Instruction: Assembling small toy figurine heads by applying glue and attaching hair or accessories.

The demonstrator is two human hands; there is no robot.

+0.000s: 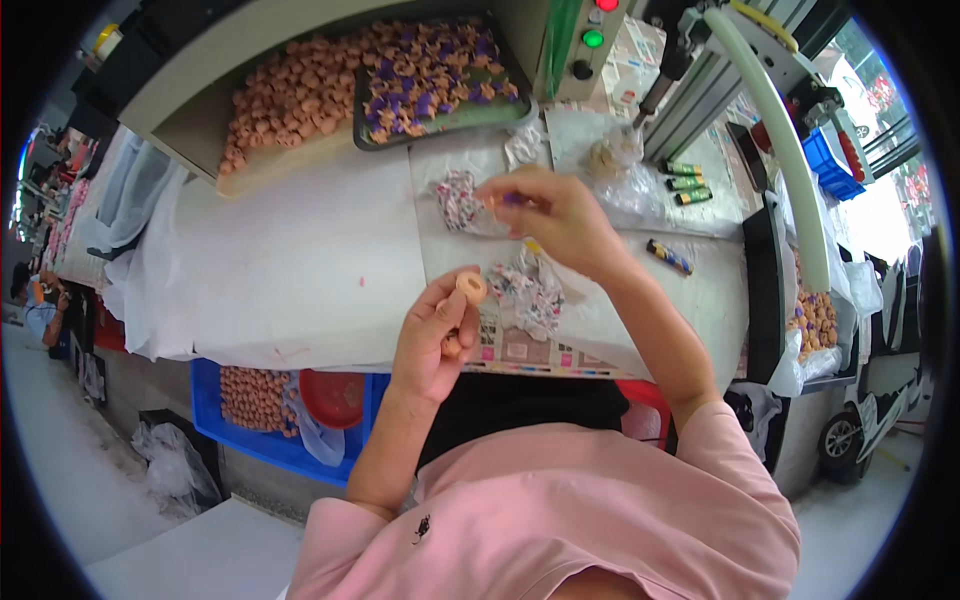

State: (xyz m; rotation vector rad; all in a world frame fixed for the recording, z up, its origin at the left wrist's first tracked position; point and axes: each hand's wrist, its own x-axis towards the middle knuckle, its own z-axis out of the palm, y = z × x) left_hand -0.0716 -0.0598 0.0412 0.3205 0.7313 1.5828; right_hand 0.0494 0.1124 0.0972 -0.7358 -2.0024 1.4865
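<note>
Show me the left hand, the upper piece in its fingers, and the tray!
Left hand (428, 340): head view, middle of the hand.
Upper piece (469, 291): head view, its visible face.
Tray (450, 131): head view, near rim.

A pink shirt (600, 480) bears a seemingly beetlelike motif (423, 527).

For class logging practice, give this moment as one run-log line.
left hand: holding round tan pieces | right hand: holding purple item, blurred | tray: purple-and-tan pieces

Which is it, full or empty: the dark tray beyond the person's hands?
Partly full: purple and tan pieces cover much of the dark tray, with bare surface toward its front right.
</note>
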